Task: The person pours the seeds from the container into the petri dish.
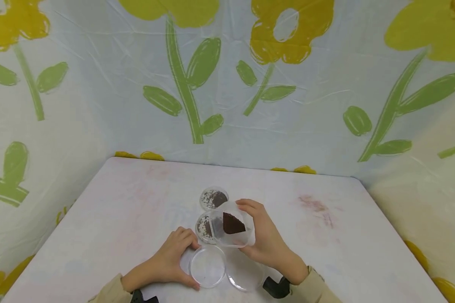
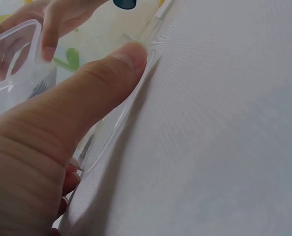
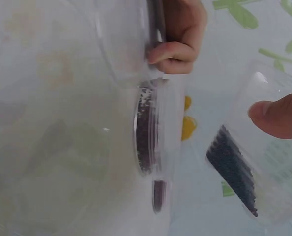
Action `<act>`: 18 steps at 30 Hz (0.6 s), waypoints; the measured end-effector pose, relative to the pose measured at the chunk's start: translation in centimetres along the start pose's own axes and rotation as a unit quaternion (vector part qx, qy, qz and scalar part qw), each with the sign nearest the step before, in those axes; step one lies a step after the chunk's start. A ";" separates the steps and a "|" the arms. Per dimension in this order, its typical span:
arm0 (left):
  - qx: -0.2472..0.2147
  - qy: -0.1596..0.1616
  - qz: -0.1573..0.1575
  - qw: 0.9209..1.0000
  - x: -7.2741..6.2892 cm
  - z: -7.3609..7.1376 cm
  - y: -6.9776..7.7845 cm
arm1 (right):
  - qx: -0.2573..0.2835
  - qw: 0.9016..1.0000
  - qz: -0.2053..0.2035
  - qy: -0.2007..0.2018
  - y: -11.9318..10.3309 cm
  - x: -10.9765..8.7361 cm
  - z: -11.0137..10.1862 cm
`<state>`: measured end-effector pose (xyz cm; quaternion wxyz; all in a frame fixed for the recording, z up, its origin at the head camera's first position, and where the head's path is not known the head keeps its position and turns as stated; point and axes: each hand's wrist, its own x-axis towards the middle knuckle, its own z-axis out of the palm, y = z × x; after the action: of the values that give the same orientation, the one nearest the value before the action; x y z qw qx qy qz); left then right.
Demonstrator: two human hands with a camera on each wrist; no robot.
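My left hand (image 1: 172,257) holds a clear round petri dish (image 1: 207,267) by its rim, thumb on the near side and fingers on the far side, low over the table. Its thumb (image 2: 106,73) lies along the rim in the left wrist view. My right hand (image 1: 267,237) grips a clear plastic box (image 1: 223,241), raised and tilted, with dark grains (image 1: 233,224) gathered in one corner. Beyond the held dish stand two round dishes, a nearer one (image 1: 202,228) and a farther one (image 1: 213,198), each with white and dark grains. The box partly covers the nearer one.
Another clear round dish or lid (image 1: 245,273) lies to the right of the held dish, below my right hand. The pale table (image 1: 136,198) ends at a flower-printed cloth wall (image 1: 227,92) behind and at both sides.
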<state>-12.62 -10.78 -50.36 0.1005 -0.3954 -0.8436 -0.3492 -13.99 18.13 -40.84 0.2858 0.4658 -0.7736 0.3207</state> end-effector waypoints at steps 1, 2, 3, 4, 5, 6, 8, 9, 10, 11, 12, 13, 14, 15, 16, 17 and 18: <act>0.000 0.000 -0.001 1.000 0.0 0.0 0.0 | -0.004 1.000 -0.011 0.002 0.0 -0.1 0.1; -0.001 -0.001 -0.003 1.000 0.0 0.0 0.0 | -0.007 1.000 -0.019 0.002 -0.1 -0.1 0.2; -0.002 -0.002 -0.004 1.000 0.0 -0.1 0.0 | -0.012 0.999 -0.030 0.004 -0.1 -0.2 0.4; -0.001 -0.002 -0.002 1.000 -0.1 -0.1 0.0 | -0.018 0.999 -0.037 0.006 -0.2 -0.3 0.5; -0.002 -0.003 -0.002 1.000 0.0 -0.1 0.0 | -0.026 0.999 -0.044 0.006 -0.3 -0.3 0.5; -0.001 -0.001 0.003 1.000 0.0 -0.1 0.0 | -0.033 0.998 -0.052 0.006 -0.4 -0.4 0.6; 0.003 0.004 0.014 1.000 0.0 -0.1 0.0 | -0.045 0.997 -0.067 0.002 -0.4 -0.5 0.8; 0.005 0.007 0.019 1.000 0.0 -0.1 0.0 | -0.051 0.996 -0.072 -0.003 -0.5 -0.5 0.9; 0.006 0.007 0.020 1.000 0.0 -0.1 0.0 | -0.058 0.995 -0.078 -0.006 -0.5 -0.6 1.0; 0.005 0.006 0.020 1.000 0.0 -0.1 0.0 | -0.062 0.994 -0.084 -0.011 -0.5 -0.6 1.1; 0.005 0.007 0.020 1.000 0.0 -0.1 0.0 | -0.065 0.994 -0.091 -0.014 -0.5 -0.7 1.1; 0.006 0.010 0.023 1.000 0.0 -0.1 0.0 | -0.068 0.993 -0.097 -0.019 -0.5 -0.8 1.2; 0.005 0.012 0.024 1.000 0.0 -0.1 0.0 | -0.071 0.992 -0.102 -0.023 -0.6 -0.8 1.2; 0.003 0.012 0.025 1.000 0.0 -0.2 0.0 | -0.074 0.991 -0.103 -0.027 -0.7 -0.9 1.3; 0.004 0.013 0.028 1.000 0.1 -0.2 0.1 | -0.076 0.991 -0.106 -0.031 -0.7 -0.9 1.3; 0.005 0.016 0.033 0.999 0.1 -0.2 0.1 | -0.078 0.991 -0.105 -0.036 -0.8 -0.9 1.3; 0.006 0.019 0.036 0.999 0.1 -0.2 0.1 | -0.079 0.990 -0.105 -0.041 -0.9 -0.9 1.3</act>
<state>-12.69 -10.83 -50.11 0.1312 -0.4183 -0.8286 -0.3481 -13.02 17.32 -42.13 0.3219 0.5331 -0.7545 0.2073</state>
